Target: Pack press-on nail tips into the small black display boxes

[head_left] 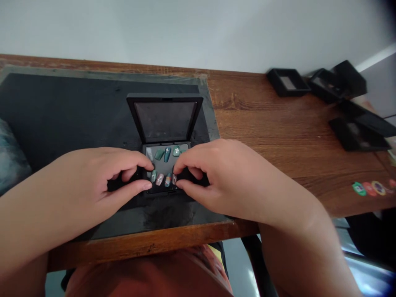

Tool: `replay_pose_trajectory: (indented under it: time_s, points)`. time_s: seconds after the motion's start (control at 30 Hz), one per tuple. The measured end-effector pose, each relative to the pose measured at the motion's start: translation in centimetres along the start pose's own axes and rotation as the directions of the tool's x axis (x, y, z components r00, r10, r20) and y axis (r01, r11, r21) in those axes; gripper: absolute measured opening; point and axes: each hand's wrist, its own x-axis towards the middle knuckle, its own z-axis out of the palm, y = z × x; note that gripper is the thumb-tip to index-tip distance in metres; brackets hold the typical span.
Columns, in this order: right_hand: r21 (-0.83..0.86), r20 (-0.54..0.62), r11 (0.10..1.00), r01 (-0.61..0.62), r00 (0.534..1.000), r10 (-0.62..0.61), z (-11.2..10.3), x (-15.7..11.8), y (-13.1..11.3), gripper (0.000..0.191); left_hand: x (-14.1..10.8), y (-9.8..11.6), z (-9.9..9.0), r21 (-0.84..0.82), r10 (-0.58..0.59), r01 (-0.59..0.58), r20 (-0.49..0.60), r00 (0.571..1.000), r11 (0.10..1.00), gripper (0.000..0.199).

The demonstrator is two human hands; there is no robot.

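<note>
A small black case (165,97) stands open on the dark mat, its windowed lid raised. Inside lies a grey card (167,166) bearing two rows of false nails in green, blue, pink and clear tones; a dark blue nail (167,154) and a green nail (176,151) carry silver crosses. My left hand (114,173) is at the card's left side, thumb and index finger curled in against its edge. From the right, my right hand (207,173) closes thumb and index finger on the card's other side, beside the last nail (174,179) of the lower row. Both palms hide the case's sides.
The dark mat (62,111) covers the left of the wooden table (244,119). Several black boxes (288,82) stand at the back right, one with its lid up. Round coloured stickers (359,188) lie near the right front edge. A blurred plastic bag (10,156) sits far left.
</note>
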Motion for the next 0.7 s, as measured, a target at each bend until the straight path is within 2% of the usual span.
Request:
replay_pose_trajectory:
  time_s: [0.27,0.43,0.7]
  points:
    - [0.031,-0.031,0.999,0.04,0.999,-0.039,0.2,0.1,0.0,0.008,0.1,1.4,-0.3,0.152,-0.096,0.083,0.083,0.992,0.985,0.029]
    - [0.028,-0.04,0.999,0.044,0.998,-0.043,0.3,0.1,0.0,0.009,0.1,0.9,-0.1,0.133,-0.071,0.067,0.021,0.997,0.989,0.025]
    - [0.035,-0.058,0.998,0.051,0.997,-0.049,0.3,-0.2,0.1,0.009,0.4,1.0,-0.3,0.121,-0.074,0.066,0.063,0.995,0.991,0.022]
